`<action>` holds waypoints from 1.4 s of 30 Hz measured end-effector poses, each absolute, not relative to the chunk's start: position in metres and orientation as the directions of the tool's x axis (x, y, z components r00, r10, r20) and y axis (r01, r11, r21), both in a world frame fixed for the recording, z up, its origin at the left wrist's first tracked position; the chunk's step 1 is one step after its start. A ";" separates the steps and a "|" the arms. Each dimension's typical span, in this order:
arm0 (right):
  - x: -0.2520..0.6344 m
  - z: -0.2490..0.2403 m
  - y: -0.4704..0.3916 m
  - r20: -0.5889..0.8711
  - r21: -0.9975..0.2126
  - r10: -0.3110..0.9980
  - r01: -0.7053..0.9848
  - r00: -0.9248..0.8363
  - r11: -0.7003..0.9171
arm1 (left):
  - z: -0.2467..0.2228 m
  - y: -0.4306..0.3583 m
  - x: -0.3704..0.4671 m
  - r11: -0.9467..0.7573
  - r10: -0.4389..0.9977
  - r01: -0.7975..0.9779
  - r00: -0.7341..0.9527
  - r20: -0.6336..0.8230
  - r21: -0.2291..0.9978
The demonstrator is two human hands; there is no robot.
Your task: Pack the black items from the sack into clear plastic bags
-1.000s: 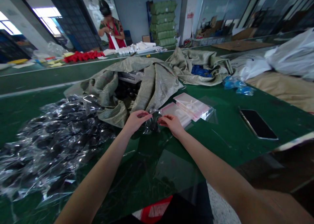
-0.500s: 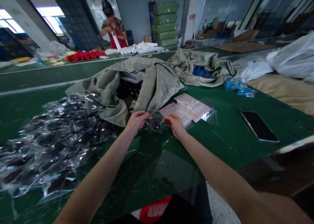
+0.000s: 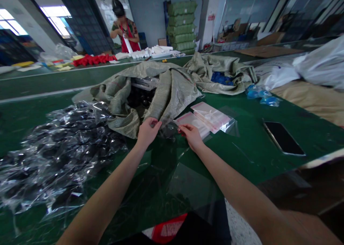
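A small clear plastic bag (image 3: 169,131) with a dark item inside is held up between my two hands, just in front of a woven sack. My left hand (image 3: 147,133) has thumb and fingers closed at the bag's left edge. On the other side, my right hand (image 3: 191,134) pinches the bag's right edge with its fingertips. What the dark item is cannot be made out. The grey-green woven sack (image 3: 174,91) lies open behind, showing dark round pieces (image 3: 143,98). Flat clear bags with pink edges (image 3: 211,116) lie in stacks beyond my right hand.
A wide heap of filled clear bags (image 3: 61,152) covers the left of the green table. A phone (image 3: 284,137) lies at the right. Another sack (image 3: 236,75) holds blue pieces. Across the table a co-worker (image 3: 126,33) handles a white strip.
The dark item has become less distinct inside the bag. My left hand has turned and risen slightly, while my right hand has stayed nearly in place.
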State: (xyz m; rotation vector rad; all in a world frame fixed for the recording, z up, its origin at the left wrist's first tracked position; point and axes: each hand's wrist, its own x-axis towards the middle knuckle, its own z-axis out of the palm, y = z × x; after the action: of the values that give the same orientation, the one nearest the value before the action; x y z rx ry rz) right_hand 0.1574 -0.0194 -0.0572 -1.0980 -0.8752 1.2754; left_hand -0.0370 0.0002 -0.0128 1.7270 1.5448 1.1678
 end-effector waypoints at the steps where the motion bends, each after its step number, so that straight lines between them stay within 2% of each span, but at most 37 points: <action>1: 0.157 -0.057 -0.019 -0.064 -0.962 0.990 -0.271 0.123 -0.029 | -0.011 -0.003 -0.034 -0.318 0.915 0.620 0.001 0.404 0.717; 3: 0.157 -0.058 -0.020 -0.028 -0.973 0.993 -0.230 0.115 -0.001 | -0.007 -0.010 -0.027 -0.503 0.794 0.745 0.199 0.574 0.438; 5: 0.157 -0.058 -0.020 0.030 -0.982 0.996 -0.181 0.087 0.046 | -0.005 -0.014 -0.018 -0.618 0.716 0.749 0.412 0.563 0.238; 8: 0.158 -0.057 -0.021 0.141 -0.985 0.990 -0.099 0.032 0.143 | -0.001 -0.013 -0.006 -0.676 0.660 0.737 0.584 0.472 0.033; 12: 0.158 -0.056 -0.023 0.275 -0.961 0.961 0.050 0.026 0.273 | 0.007 -0.008 -0.001 -0.691 0.641 0.716 0.671 0.374 -0.100; 19: 0.159 -0.053 -0.028 0.463 -0.840 0.886 0.333 0.028 0.428 | 0.015 -0.009 0.002 -0.685 0.579 0.658 0.752 0.314 -0.313; 23: 0.160 -0.051 -0.030 0.514 -0.787 0.858 0.404 0.010 0.466 | 0.016 -0.009 0.005 -0.679 0.567 0.646 0.763 0.310 -0.350; 27: 0.160 -0.050 -0.031 0.533 -0.758 0.846 0.443 -0.003 0.479 | 0.017 -0.008 0.006 -0.660 0.584 0.671 0.741 0.332 -0.337; 35: 0.159 -0.047 -0.032 0.523 -0.757 0.853 0.454 -0.011 0.470 | 0.012 -0.007 0.004 -0.605 0.673 0.779 0.611 0.418 -0.164; 42: 0.159 -0.046 -0.033 0.511 -0.767 0.860 0.443 -0.019 0.465 | 0.006 -0.007 0.012 -0.526 0.765 0.850 0.485 0.423 -0.024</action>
State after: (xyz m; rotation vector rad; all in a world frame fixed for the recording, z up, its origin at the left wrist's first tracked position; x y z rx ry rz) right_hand 0.1593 -0.0326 -0.0461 -1.1433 -1.6453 0.4877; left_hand 0.0115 -0.0067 0.0058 2.9001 1.6062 0.6240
